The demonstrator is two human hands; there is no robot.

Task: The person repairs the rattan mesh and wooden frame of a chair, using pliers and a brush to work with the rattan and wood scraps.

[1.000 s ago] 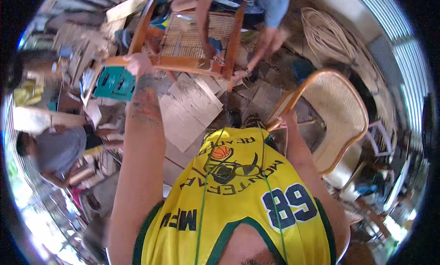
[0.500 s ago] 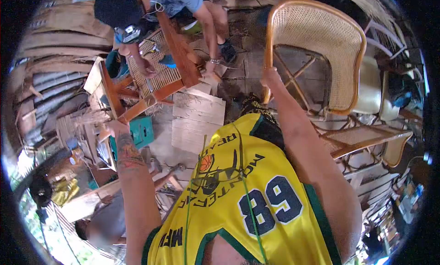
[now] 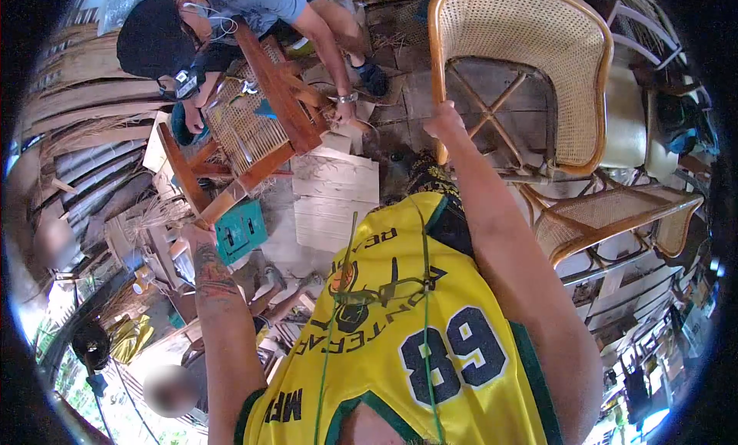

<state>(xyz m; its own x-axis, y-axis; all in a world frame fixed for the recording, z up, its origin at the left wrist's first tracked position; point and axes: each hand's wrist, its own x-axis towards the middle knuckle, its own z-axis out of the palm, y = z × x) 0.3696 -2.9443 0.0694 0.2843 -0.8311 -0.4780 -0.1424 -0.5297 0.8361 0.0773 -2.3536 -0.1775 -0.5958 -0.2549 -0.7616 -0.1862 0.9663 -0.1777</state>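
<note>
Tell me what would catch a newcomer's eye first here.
The yellow jersey numbered 89 fills the bottom centre. Above it the right hand grips the frame of a cane-backed chair at the top right, while the left hand holds the leg of a tipped wooden chair at the upper left. A seated person works on that chair's woven seat.

Bright daylight, glare at lower left, strong fisheye warping, black vignetted corners.
</note>
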